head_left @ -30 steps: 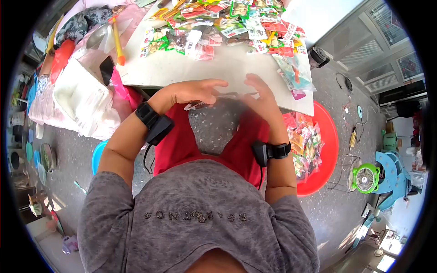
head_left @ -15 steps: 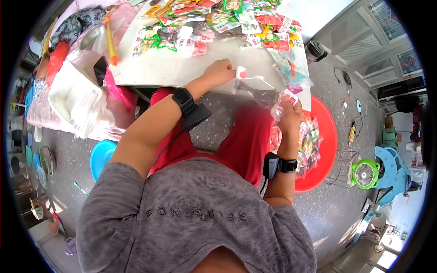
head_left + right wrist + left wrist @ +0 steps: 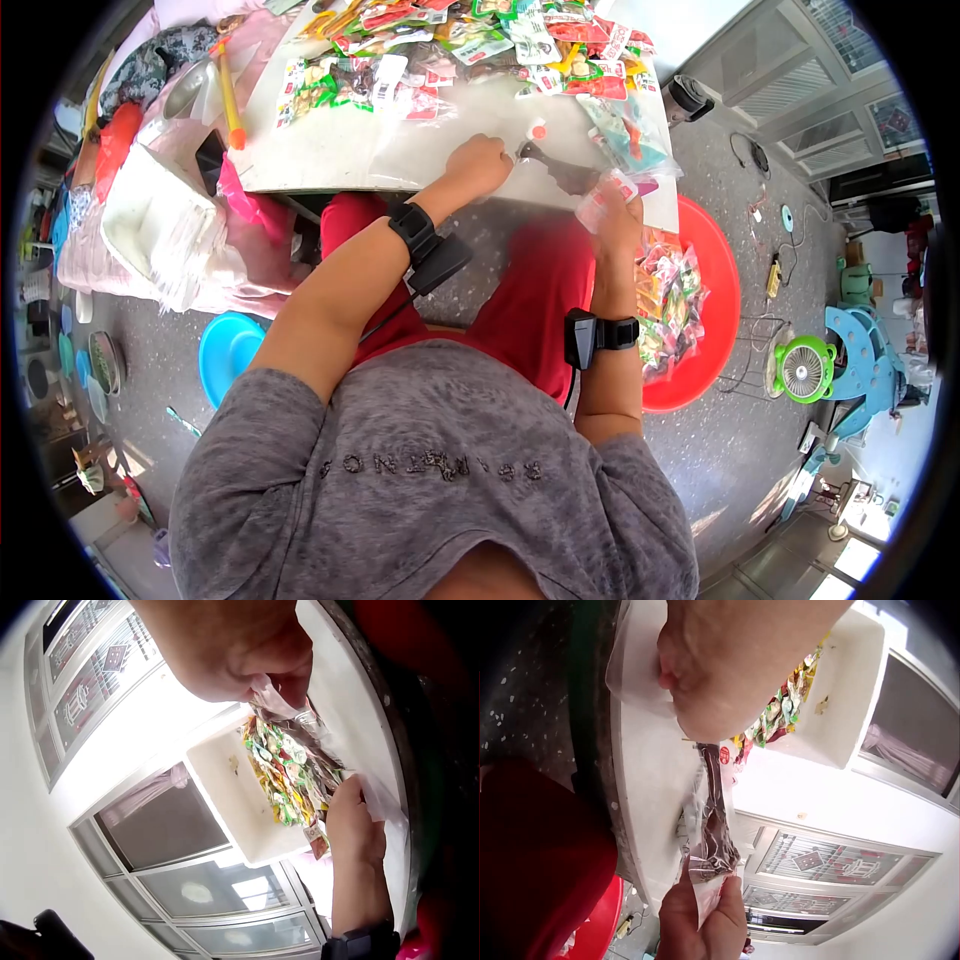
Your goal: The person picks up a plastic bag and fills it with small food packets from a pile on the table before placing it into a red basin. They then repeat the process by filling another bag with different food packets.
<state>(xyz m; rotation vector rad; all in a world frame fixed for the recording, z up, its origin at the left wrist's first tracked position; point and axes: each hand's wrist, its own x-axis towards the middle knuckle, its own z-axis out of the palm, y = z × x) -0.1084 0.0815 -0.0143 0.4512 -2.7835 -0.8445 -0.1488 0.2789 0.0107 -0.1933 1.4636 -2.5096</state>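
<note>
Left grip is curled tight at the table's front edge, pinching one end of a clear packet with something dark sealed inside. That end is white with a red dot on it. Right grip has the other end, fingers closed on the packet's pink-and-white corner, just off the near right corner of the table. So the packet hangs stretched between the two grips, its left end over the table, its right end out past the edge and lower. Seen from the left wrist, it is crinkled and twisted along its length, dark in the middle and clear towards the ends.

Further back on the table lies a broad pile of bright snack sachets, red, green and yellow, well apart from both grips. On the floor below the right arm stands a red basin with more coloured sachets heaped in it. A blue tub stands on the floor to the person's left, and a small green fan off to the right.
</note>
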